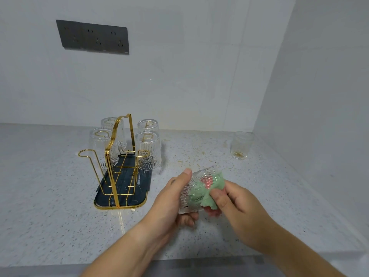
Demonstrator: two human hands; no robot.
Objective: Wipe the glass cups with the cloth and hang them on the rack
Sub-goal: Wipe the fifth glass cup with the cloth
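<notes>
Left hand (175,198) grips the tilted glass cup (196,189); right hand (229,198) pinches the green cloth (207,194) stuffed inside.

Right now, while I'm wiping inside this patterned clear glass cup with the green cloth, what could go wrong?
One: the patterned clear glass cup is gripped by the left hand alone over the speckled stone countertop while the right hand pushes the green cloth inside; a slip could chip it. Two: the gold wire rack already carries four upturned glasses, so hanging this one on a free front hook might knock a neighbour.
</notes>
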